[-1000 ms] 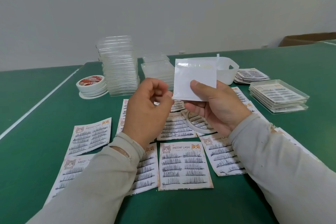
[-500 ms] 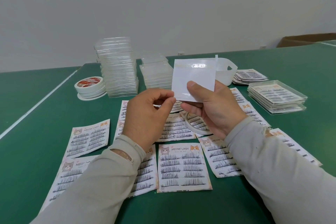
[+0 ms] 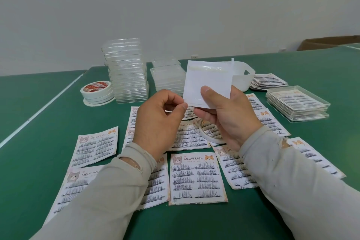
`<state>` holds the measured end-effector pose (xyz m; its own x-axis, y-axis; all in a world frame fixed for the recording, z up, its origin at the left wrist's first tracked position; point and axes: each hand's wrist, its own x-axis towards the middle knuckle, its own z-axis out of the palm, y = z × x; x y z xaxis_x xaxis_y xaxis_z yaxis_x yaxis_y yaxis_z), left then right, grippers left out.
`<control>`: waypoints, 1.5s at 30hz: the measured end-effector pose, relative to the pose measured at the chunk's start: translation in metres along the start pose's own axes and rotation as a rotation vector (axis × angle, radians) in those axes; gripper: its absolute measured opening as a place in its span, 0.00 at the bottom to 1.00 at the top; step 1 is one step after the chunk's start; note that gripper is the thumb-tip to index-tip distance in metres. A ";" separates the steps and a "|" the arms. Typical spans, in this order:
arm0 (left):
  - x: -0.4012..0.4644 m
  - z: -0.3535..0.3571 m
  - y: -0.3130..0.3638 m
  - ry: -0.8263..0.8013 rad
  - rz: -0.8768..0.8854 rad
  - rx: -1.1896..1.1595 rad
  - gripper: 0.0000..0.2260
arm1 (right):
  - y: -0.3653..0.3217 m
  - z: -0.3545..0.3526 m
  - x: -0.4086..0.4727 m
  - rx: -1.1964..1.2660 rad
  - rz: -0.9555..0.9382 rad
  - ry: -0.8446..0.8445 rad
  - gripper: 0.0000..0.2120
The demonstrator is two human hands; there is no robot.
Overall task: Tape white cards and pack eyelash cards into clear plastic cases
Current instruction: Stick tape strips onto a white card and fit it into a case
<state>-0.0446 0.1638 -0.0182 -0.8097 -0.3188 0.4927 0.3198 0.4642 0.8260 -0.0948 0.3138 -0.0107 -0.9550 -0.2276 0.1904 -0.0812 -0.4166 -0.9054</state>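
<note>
Head view: right hand [image 3: 231, 115] raised, thumb pinching glossy white square card [image 3: 208, 82] above printed eyelash cards [image 3: 197, 177], left hand [image 3: 157, 122] pinching card's lower-left corner, clear plastic case stack [image 3: 127, 70] behind-left of card.

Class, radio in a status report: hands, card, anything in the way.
Right hand grips white card, held up. Left hand pinches at its lower left corner. Eyelash cards on table below; nothing blocking.

Both forearms reach forward in pale sleeves. The right hand [image 3: 231, 117] is raised with its thumb upright and fingers curled in a grip; the left hand [image 3: 158, 122] pinches thumb to forefinger just beside it.
</note>
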 end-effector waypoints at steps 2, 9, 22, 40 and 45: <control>0.000 0.000 0.000 0.015 0.002 -0.005 0.09 | 0.000 0.000 0.000 -0.010 -0.011 0.007 0.06; 0.000 0.001 0.001 0.029 0.004 -0.006 0.06 | 0.000 -0.001 0.002 -0.037 -0.026 0.013 0.06; 0.000 0.002 -0.002 -0.005 -0.004 0.026 0.07 | 0.006 0.010 -0.003 -0.277 -0.290 0.003 0.07; 0.001 0.001 0.000 0.028 0.023 -0.070 0.11 | 0.004 0.005 0.001 -0.167 -0.223 0.087 0.05; -0.001 0.000 0.004 0.036 0.054 -0.035 0.13 | 0.005 0.006 -0.001 -0.283 -0.288 0.041 0.06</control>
<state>-0.0426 0.1662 -0.0157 -0.7725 -0.3242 0.5460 0.3799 0.4530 0.8065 -0.0924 0.3066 -0.0128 -0.8920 -0.0992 0.4410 -0.4165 -0.1982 -0.8872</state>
